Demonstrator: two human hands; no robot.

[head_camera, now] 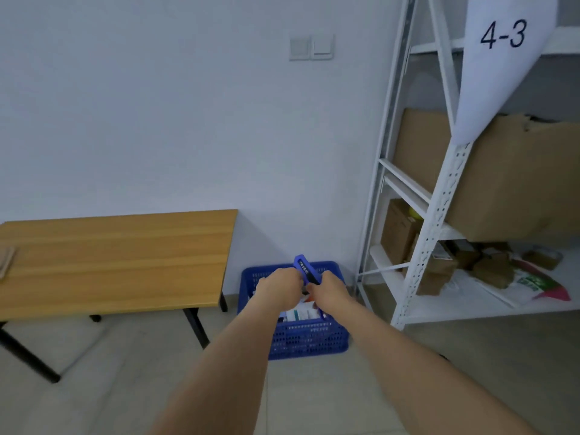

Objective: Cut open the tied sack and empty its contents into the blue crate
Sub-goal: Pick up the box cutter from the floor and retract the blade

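A blue perforated crate [309, 340] stands on the floor between the table and the shelf rack, with several small boxes [303, 313] inside it. Both my arms reach out over the crate. My left hand [277, 285] and my right hand [329, 285] are both closed on a blue utility knife [306, 270], which sticks up between them with its tip pointing up and away. No sack is in view.
A wooden table [119, 259] with black legs stands at the left against the wall. A white metal shelf rack [439, 215] at the right holds cardboard boxes [502, 180] and parcels. A paper sign reading 4-3 [502, 36] hangs from it.
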